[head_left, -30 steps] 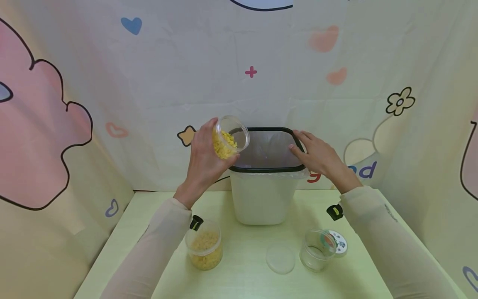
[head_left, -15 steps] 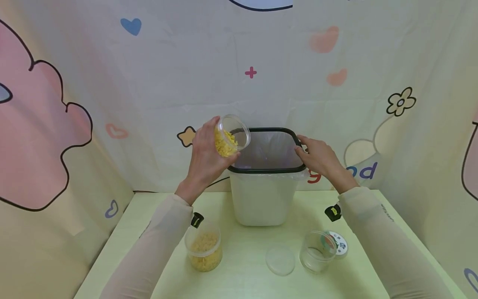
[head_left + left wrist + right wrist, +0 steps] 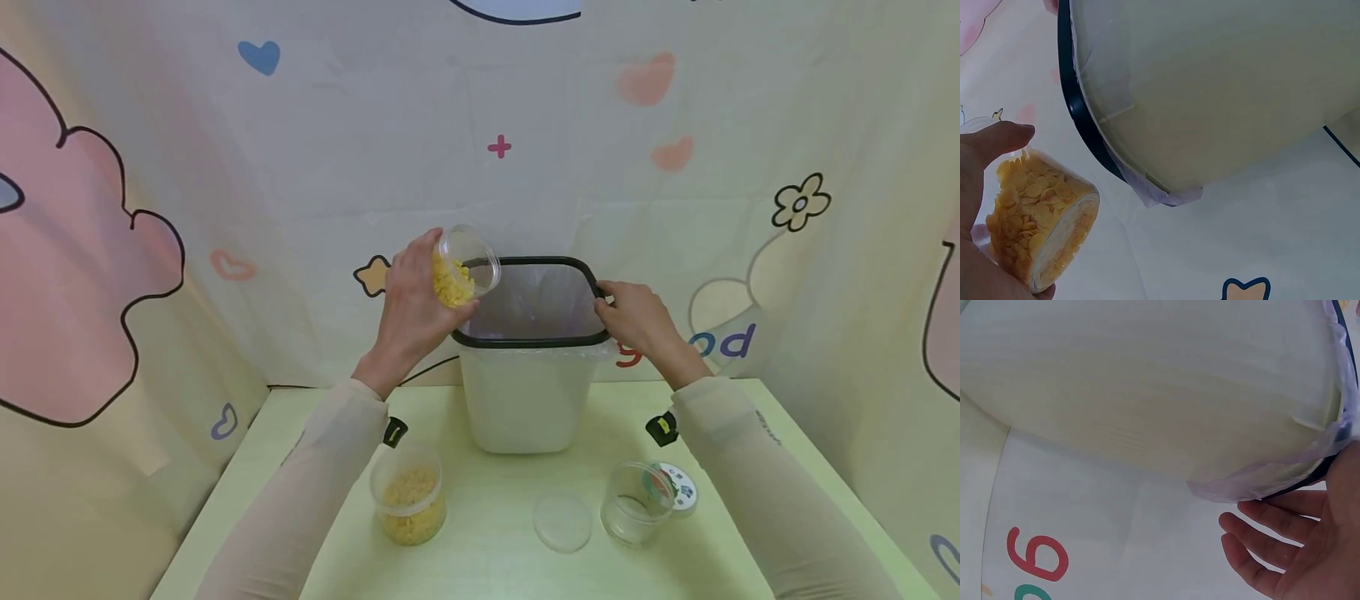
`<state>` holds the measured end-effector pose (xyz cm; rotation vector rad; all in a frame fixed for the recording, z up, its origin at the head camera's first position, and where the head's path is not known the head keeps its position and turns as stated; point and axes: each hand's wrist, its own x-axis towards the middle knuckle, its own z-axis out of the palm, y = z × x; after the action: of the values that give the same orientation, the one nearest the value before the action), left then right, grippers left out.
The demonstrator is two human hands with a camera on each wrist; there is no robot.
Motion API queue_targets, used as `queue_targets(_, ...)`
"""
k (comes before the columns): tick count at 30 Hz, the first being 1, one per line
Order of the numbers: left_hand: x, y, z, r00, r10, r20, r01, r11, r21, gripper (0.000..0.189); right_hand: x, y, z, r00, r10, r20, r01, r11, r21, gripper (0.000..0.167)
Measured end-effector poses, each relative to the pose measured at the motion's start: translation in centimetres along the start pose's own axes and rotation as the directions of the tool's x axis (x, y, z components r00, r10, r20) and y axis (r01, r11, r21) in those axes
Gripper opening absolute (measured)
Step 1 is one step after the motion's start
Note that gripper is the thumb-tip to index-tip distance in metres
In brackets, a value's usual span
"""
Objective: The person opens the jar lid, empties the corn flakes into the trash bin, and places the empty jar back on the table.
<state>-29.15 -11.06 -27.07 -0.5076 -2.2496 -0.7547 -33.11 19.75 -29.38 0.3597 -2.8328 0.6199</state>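
Note:
My left hand [image 3: 411,304] grips a clear plastic jar [image 3: 480,250], tilted with its mouth towards the trash can [image 3: 525,400]. Yellow flakes [image 3: 452,287], like cornflakes, lie against the jar's lower side; the left wrist view shows these flakes [image 3: 1032,206] through the wall. No flakes are seen falling. The white can has a black rim [image 3: 536,342] and a thin plastic liner [image 3: 1254,481] folded over its edge. At the rim's right side, my right hand [image 3: 637,317] pinches the edge, its other fingers [image 3: 1260,540] loosely bent below. The can's bottom inside is hidden.
On the pale green table [image 3: 487,533], a clear tub [image 3: 408,508] of yellowish bits stands front left. A translucent round lid [image 3: 562,522], an uncovered clear tub [image 3: 633,512] and a printed lid [image 3: 682,487] lie front right. A patterned cloth [image 3: 360,125] hangs behind.
My right hand has gone from lying with spread fingers over the rim to pinching it. The left hand and tilted jar have risen very slightly; the flakes stay inside.

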Motion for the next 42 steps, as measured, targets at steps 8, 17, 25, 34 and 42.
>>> queue_targets(8,0.9,-0.1,0.5,0.999,-0.012,0.044,0.009,0.998,0.059,0.095,0.0,0.1,0.2,1.0,0.012,0.002,-0.012,1.0,-0.012,0.049)
queue_targets(17,1.8,0.3,1.0,0.998,0.004,0.066,-0.012,0.991,0.131,0.093,-0.1,0.2,0.2,1.0,0.024,0.002,-0.024,1.0,-0.009,0.049)
queue_targets(25,2.5,0.7,1.4,0.996,0.031,0.082,-0.046,0.982,0.183,0.092,-0.2,0.2,0.1,1.0,0.027,-0.002,-0.027,1.0,-0.002,0.049)
queue_targets(34,2.9,0.8,2.0,0.992,0.057,0.11,-0.081,0.972,0.223,0.092,-0.2,0.4,0.3,1.0,0.03,0.003,-0.03,1.0,-0.006,0.049)
queue_targets(42,3.4,0.7,2.4,0.989,0.092,0.116,-0.123,0.948,0.294,0.09,-0.2,0.2,0.1,0.999,0.032,-0.008,-0.032,0.999,-0.026,0.05)
